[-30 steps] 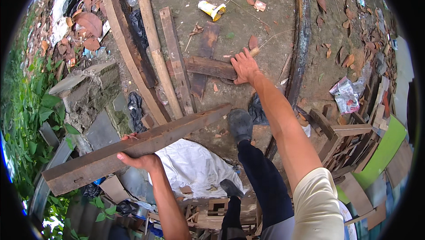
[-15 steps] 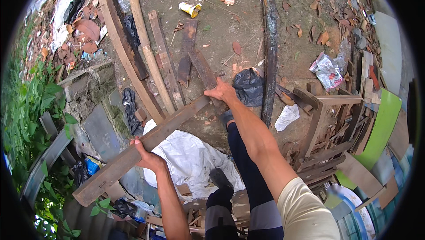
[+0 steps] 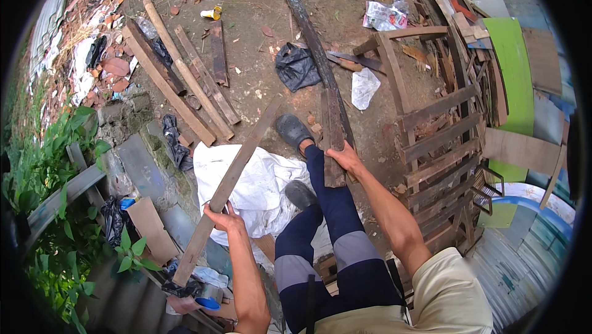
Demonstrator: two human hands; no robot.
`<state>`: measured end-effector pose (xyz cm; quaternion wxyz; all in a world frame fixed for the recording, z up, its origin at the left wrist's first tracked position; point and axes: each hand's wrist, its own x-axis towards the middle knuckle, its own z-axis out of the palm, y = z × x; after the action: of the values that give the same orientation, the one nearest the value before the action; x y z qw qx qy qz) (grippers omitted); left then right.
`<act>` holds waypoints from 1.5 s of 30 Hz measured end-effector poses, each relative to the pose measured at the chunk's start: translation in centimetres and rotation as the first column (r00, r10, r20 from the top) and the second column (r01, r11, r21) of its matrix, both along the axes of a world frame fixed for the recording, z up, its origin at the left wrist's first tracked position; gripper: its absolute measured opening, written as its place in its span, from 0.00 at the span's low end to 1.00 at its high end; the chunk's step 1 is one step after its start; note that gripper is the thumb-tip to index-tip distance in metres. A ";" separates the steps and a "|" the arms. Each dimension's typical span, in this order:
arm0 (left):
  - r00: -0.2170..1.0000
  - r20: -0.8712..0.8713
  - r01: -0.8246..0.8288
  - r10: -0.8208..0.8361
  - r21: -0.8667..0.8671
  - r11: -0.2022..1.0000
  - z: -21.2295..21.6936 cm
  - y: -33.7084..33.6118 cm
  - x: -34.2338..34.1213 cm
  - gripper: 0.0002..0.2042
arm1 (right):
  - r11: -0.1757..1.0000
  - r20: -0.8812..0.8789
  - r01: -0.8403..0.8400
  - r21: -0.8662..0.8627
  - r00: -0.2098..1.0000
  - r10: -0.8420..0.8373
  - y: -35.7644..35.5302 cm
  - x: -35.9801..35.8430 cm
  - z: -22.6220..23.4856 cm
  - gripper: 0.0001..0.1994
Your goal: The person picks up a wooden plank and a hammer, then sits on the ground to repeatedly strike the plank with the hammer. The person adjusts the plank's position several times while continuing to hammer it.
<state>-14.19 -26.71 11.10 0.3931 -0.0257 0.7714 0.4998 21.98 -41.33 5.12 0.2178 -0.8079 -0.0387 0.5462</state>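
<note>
My left hand is closed round the lower part of a long narrow wooden plank, which slants up to the right above a white sack. In my right hand I grip a shorter, darker wooden board near its lower end. That board points away from me, in front of my right leg, its far end overlapping a long dark beam in the picture. The two held pieces are apart from each other.
Several wooden strips lie on the ground at the far left. A black plastic bag lies beside the dark beam. On the right stands a slatted wooden frame, with a green panel behind it. Leafy plants grow at left.
My right hand has swung right and closer with the short board, away from the long plank. The long plank stays in my left hand and now tilts more steeply. The view has shifted right.
</note>
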 end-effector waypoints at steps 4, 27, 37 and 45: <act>0.991 0.060 0.118 -0.119 0.018 0.993 3.2 -6.9 -2.7 0.28 | 0.970 -0.085 0.243 -0.002 0.966 -0.242 -11.0 -4.3 2.4 0.45; 0.941 0.084 0.324 -0.327 0.055 0.945 3.8 -28.3 7.1 0.23 | 0.995 -0.063 0.081 0.053 0.995 -0.078 -33.8 2.7 4.6 0.46; 0.949 0.130 0.275 -0.286 0.097 0.957 -6.7 -30.9 8.3 0.22 | 0.950 0.048 -0.308 0.054 0.951 0.306 -35.3 3.5 -5.0 0.57; 0.901 0.316 0.284 -0.297 0.087 0.955 -9.4 -36.9 3.4 0.20 | 0.993 -0.015 -0.034 0.110 0.999 0.036 -36.6 -3.0 -5.7 0.44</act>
<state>-10.75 -63.62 1.70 0.5854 0.0152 0.6812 0.4395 19.02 -77.98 -0.57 0.2527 -0.7892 -0.0812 0.5539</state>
